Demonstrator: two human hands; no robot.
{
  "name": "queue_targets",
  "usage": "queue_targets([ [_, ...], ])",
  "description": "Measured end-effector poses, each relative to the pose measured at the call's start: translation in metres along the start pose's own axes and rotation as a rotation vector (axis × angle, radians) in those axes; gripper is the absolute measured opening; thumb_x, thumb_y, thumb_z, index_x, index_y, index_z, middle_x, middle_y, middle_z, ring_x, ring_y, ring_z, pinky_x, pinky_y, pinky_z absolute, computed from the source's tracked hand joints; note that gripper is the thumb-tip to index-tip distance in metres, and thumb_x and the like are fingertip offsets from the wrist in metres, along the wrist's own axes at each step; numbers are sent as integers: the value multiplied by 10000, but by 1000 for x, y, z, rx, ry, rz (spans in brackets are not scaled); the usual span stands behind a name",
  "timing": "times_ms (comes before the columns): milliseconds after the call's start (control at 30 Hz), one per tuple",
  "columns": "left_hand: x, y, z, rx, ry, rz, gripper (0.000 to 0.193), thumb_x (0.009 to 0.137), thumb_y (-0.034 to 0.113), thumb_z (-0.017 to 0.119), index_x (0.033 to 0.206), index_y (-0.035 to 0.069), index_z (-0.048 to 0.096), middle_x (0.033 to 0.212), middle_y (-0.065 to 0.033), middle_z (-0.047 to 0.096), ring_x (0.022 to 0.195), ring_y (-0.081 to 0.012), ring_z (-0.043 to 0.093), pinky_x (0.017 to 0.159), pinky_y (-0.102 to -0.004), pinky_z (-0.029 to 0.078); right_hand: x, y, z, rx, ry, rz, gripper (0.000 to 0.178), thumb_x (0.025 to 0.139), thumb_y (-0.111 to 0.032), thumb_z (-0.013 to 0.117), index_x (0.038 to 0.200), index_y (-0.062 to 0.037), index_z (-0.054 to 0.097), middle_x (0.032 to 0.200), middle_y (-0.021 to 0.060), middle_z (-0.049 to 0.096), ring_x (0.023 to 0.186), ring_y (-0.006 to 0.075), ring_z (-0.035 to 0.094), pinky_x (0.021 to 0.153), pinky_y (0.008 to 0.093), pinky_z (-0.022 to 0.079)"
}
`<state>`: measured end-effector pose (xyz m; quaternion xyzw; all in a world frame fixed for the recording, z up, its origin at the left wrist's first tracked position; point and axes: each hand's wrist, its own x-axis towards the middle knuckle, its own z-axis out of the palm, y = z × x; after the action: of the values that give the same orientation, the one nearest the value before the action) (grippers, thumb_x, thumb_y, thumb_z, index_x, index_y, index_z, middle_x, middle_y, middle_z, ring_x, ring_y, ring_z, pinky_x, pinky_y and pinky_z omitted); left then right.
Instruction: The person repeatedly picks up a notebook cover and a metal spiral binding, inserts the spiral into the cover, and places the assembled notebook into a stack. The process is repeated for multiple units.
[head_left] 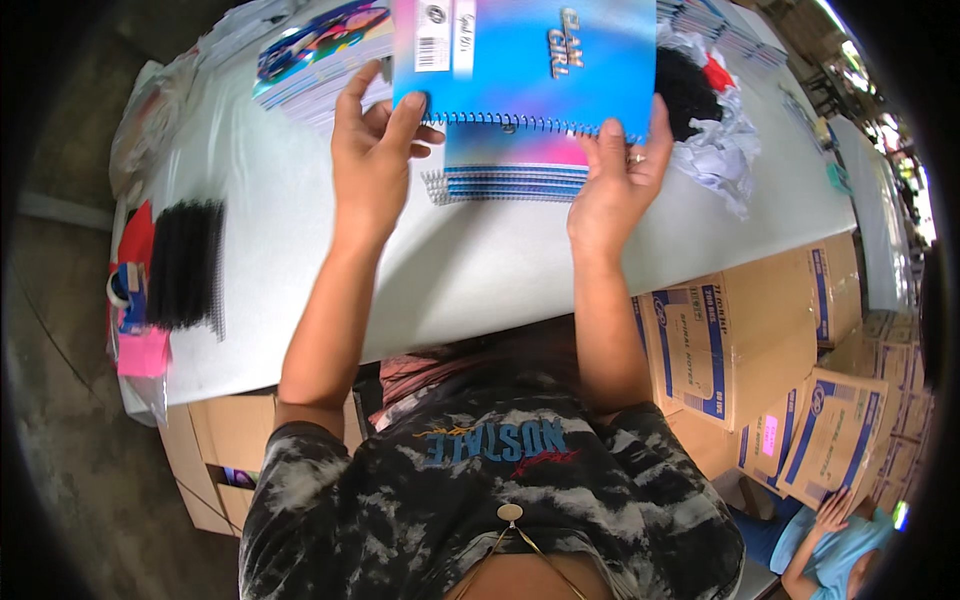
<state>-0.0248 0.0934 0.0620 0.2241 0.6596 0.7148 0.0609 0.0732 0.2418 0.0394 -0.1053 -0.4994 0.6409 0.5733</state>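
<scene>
A blue and pink spiral notebook (520, 85) is held over the table, its coil edge toward me. My left hand (378, 150) grips its near left corner, thumb on top by the coil and forefinger stretched out. My right hand (622, 165), with a ring on one finger, is closed on the near right corner. Below the held notebook lies a stack of similar spiral notebooks (515, 178), partly hidden by it. Part of a coil edge sticks out on the stack's left side.
The white-covered table (480, 250) carries a stack of colourful printed sheets (325, 65) at far left, black coils (185, 265) at left and crumpled white wrapping (715, 150) at right. Cardboard boxes (750, 340) stand at the right. A person in light blue (840, 550) touches a box.
</scene>
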Motion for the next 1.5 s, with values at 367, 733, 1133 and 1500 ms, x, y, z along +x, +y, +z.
queue_targets([
  [367, -14, -131, 44, 294, 308, 332, 91, 822, 76, 538, 889, 21, 510, 906, -94, 518, 766, -168, 500, 673, -294, 431, -4, 87, -83, -442, -84, 20, 423, 857, -151, 565, 1226, 21, 451, 1196, 187, 527, 1094, 239, 517, 922, 323, 391],
  [733, 27, -102, 16, 486, 448, 517, 213, 878, 189, 535, 966, -4, 535, 934, -119, 561, 860, -210, 516, 748, -312, 408, -3, 87, -93, -576, -101, -132, 529, 822, -191, 618, 1253, 39, 416, 1228, 193, 500, 1121, 281, 490, 932, 354, 377],
  [1133, 172, -44, -100, 1078, -193, 436, 283, 796, 243, 635, 1017, 66, 646, 886, -71, 631, 801, -166, 577, 726, -260, 428, -6, 81, -89, -734, 7, -399, 511, 829, -252, 542, 1250, 6, 410, 1265, 122, 463, 1197, 343, 332, 1008, 443, 227],
  [1500, 210, -31, -108, 881, -457, 12, 272, 813, 271, 653, 937, 30, 672, 813, 10, 558, 749, -78, 491, 681, -234, 379, -9, 75, -93, -821, 6, -442, 492, 815, -236, 549, 1226, 7, 427, 1235, 105, 486, 1173, 326, 345, 996, 428, 226],
])
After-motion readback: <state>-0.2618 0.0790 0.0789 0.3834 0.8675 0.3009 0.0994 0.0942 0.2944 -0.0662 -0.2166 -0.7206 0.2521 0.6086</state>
